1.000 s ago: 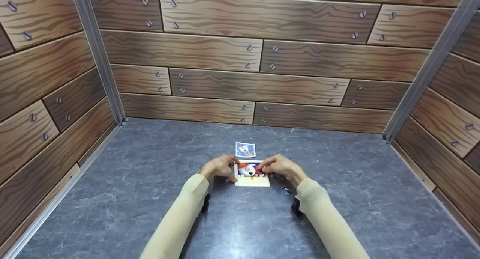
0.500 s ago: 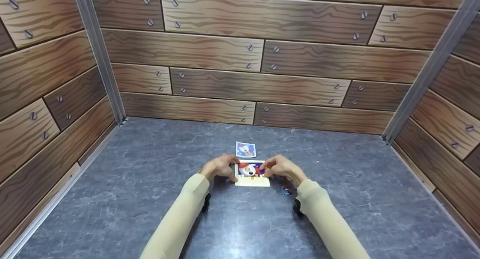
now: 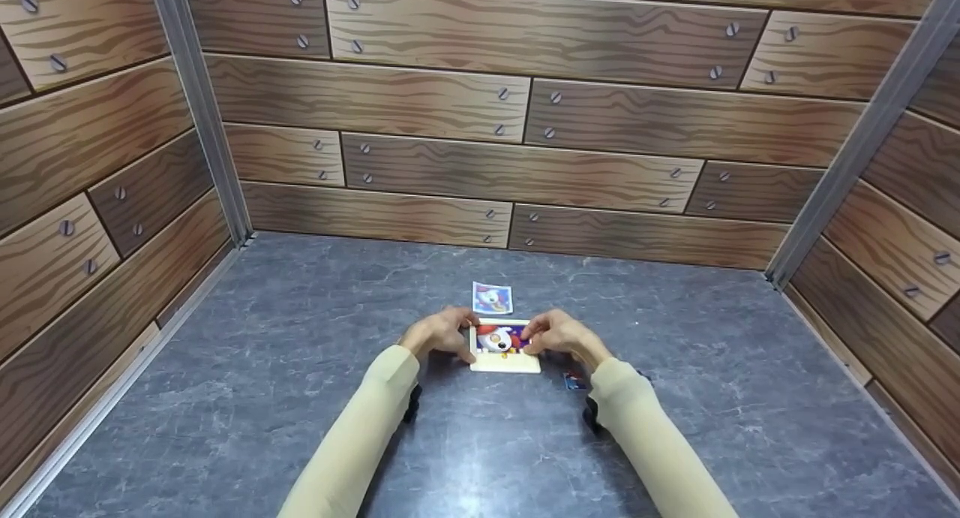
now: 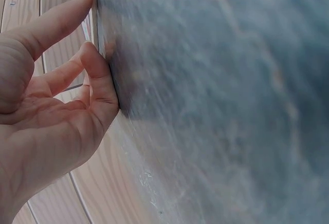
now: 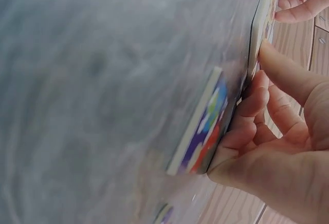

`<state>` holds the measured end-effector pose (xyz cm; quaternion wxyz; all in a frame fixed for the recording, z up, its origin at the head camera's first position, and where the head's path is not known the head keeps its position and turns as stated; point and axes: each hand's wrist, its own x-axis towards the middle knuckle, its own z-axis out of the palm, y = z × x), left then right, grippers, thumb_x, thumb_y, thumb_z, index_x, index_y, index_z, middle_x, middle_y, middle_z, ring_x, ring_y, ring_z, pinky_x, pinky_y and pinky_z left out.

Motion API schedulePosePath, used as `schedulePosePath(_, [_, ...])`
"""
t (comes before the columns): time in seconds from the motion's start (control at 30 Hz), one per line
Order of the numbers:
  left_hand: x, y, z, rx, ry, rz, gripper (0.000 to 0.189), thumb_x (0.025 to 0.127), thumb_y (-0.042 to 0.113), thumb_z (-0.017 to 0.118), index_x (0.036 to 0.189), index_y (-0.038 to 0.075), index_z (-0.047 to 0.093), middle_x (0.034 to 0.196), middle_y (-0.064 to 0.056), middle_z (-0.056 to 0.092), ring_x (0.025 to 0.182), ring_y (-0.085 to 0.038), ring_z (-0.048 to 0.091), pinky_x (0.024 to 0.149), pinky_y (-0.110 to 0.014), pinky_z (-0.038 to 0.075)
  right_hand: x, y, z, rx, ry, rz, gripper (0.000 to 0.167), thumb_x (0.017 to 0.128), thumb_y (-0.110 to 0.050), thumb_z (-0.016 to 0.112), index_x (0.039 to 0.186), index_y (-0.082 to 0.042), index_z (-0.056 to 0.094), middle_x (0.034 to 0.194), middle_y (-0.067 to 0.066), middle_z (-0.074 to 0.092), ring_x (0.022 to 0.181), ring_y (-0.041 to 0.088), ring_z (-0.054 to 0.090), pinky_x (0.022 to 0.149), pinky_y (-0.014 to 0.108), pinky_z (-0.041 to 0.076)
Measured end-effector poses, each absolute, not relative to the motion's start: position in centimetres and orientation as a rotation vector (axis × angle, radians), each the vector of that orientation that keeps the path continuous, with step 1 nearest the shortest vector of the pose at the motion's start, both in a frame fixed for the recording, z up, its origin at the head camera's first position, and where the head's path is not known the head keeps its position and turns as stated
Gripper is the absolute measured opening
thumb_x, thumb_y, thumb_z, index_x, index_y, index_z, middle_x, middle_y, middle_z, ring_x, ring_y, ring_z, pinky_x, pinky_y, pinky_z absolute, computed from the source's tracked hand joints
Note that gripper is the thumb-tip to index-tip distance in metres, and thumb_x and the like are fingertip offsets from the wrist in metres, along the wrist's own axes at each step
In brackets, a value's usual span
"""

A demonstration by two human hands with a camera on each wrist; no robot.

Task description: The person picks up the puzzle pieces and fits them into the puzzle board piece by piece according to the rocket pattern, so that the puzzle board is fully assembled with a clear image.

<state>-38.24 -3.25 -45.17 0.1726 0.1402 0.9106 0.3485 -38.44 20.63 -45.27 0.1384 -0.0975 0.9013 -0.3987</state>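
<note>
A cream-framed picture puzzle lies flat on the table in the head view, showing a white cartoon figure with red parts on purple. My left hand grips its left side, thumb at the near corner and fingers at the far one. On the right side my right hand has curled fingers around the edge and over the picture's right part, which it partly hides. The right wrist view shows the right thumb against the frame's edge. Beside that hand lies a small, thick puzzle piece in purple, blue and red.
A square picture card with a similar figure lies just beyond the puzzle. Part of another piece shows at the bottom of the right wrist view. Wood-patterned walls enclose the grey marbled table.
My right fingers have shifted slightly on the puzzle's right side, the thumb drawing a little toward the near edge. My left hand keeps its hold, and the puzzle stays in place.
</note>
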Motion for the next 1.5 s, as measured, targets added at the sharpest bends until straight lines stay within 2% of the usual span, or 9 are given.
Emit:
schedulePosePath(0.37, [-38.4,-3.1,-45.1,0.418,2.610,0.984,0.063,0.074,0.007,0.084,0.130,0.008,0.054,0.133,-0.015,0.051,0.124,-0.030,0.046,0.109,-0.043,0.037,-38.2,20.6,-45.3,-0.256,2.671,-1.134,0.021,0.077,-0.002,0.075,0.097,0.003,0.070,0.079,0.001,0.059,0.072,0.013,0.049,0.063,0.022,0.041])
schedulePosePath(0.63, [-38.3,-3.3,-45.1,0.364,2.567,1.013,0.046,0.074,0.006,0.084,0.112,0.012,0.060,0.131,-0.011,0.052,0.118,-0.025,0.046,0.106,-0.043,0.039,-38.0,20.2,-45.5,-0.210,2.693,-1.171,0.021,0.075,-0.002,0.076,0.094,0.003,0.069,0.073,-0.002,0.055,0.069,0.012,0.048,0.061,0.021,0.040])
schedulePosePath(0.87, [-38.3,-3.3,-45.1,0.364,2.602,0.986,0.055,0.073,0.009,0.085,0.122,0.014,0.061,0.133,-0.011,0.051,0.124,-0.027,0.046,0.108,-0.044,0.038,-38.1,20.3,-45.5,-0.227,2.691,-1.171,0.022,0.076,-0.005,0.077,0.095,0.004,0.068,0.075,-0.001,0.057,0.070,0.012,0.048,0.062,0.021,0.039])
schedulePosePath(1.2, [-38.3,-3.1,-45.4,0.393,2.620,0.959,0.059,0.073,0.009,0.085,0.125,0.011,0.060,0.133,-0.013,0.053,0.125,-0.027,0.046,0.109,-0.042,0.037,-38.3,22.9,-45.2,-0.311,2.444,-1.280,0.026,0.088,-0.007,0.066,0.112,0.004,0.065,0.094,0.003,0.064,0.080,0.012,0.057,0.070,0.025,0.048])
schedulePosePath(1.5, [-38.3,-3.1,-45.3,0.376,2.593,1.004,0.057,0.073,0.008,0.085,0.125,0.012,0.060,0.134,-0.012,0.053,0.126,-0.027,0.047,0.110,-0.043,0.037,-37.8,26.0,-44.5,-0.463,2.307,-1.231,0.029,0.089,-0.004,0.067,0.116,0.006,0.064,0.106,0.009,0.069,0.088,0.009,0.061,0.076,0.024,0.052])
